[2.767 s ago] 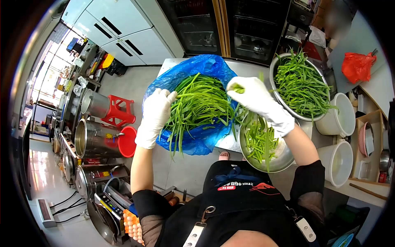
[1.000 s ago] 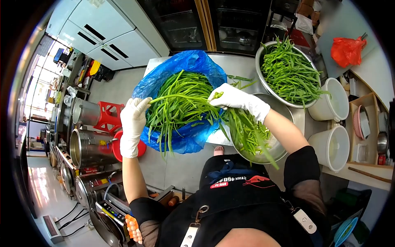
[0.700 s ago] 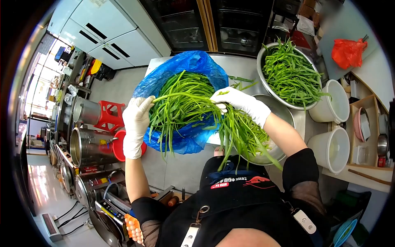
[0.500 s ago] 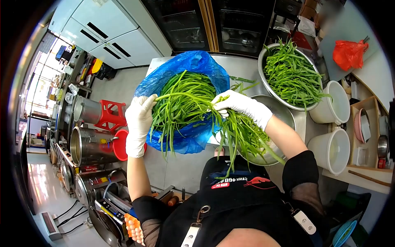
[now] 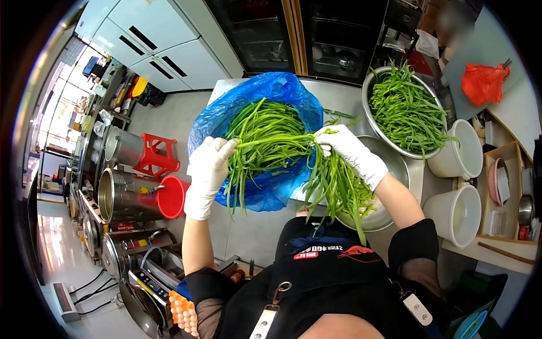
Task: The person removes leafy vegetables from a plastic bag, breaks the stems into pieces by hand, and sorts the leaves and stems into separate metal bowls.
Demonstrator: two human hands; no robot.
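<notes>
White gloves cover both hands. My left hand (image 5: pixel 210 169) is closed on one end of a green stem (image 5: pixel 274 139), over the left side of a blue plastic bag (image 5: pixel 212 110) full of leafy greens (image 5: pixel 271 121). The stem stretches across the bag to my right hand (image 5: pixel 351 151), whose fingers are closed round its other end and a leafy bunch (image 5: pixel 344 183) that hangs down. Beneath that bunch is a metal bowl (image 5: pixel 400 169) with cut green pieces, partly hidden. A larger metal bowl (image 5: pixel 366 96) behind it holds a heap of long greens (image 5: pixel 406 110).
Two white buckets (image 5: pixel 458 217) stand at the right, below a red plastic bag (image 5: pixel 484 83). At the left are a steel pot (image 5: pixel 127 195), a red bucket (image 5: pixel 173 196) and a red stool (image 5: pixel 158 153). Loose stems (image 5: pixel 339 114) lie on the metal table (image 5: pixel 223 87).
A leafy bunch now hangs from my right hand, lower than a second ago. The stem between my hands is straighter. The whole view has shifted slightly.
</notes>
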